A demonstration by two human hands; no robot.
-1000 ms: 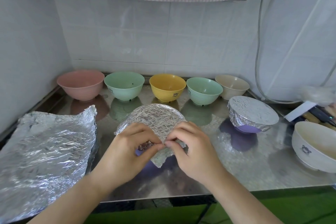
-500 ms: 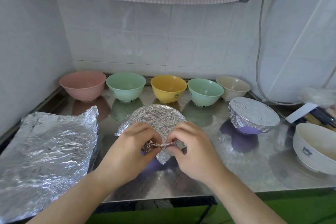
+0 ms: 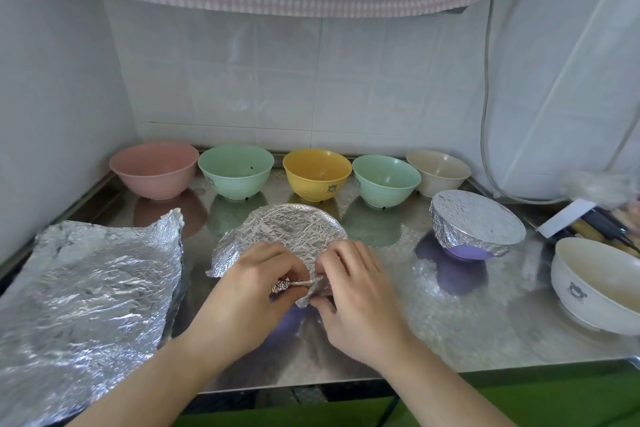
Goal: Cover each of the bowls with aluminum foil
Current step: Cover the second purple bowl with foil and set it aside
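A purple bowl sits at the counter's middle under a crinkled foil sheet (image 3: 291, 232); only a bit of purple shows below my hands. My left hand (image 3: 249, 291) and my right hand (image 3: 356, 288) both pinch the foil's near edge, rolled into a crease at the rim. A second purple bowl with foil cover (image 3: 476, 224) stands to the right. Along the back wall stand a pink bowl (image 3: 154, 170), a green bowl (image 3: 236, 172), a yellow bowl (image 3: 317, 173), another green bowl (image 3: 386, 180) and a beige bowl (image 3: 438, 172), all uncovered.
A large loose sheet of foil (image 3: 86, 295) lies on the left of the steel counter (image 3: 467, 333). A white bowl (image 3: 595, 284) sits at the right edge, with utensils (image 3: 595, 229) behind it. A cable hangs on the right wall.
My fingers have folded the near foil flap inward and rolled it into a tight crease against the rim. The bowls have not moved.
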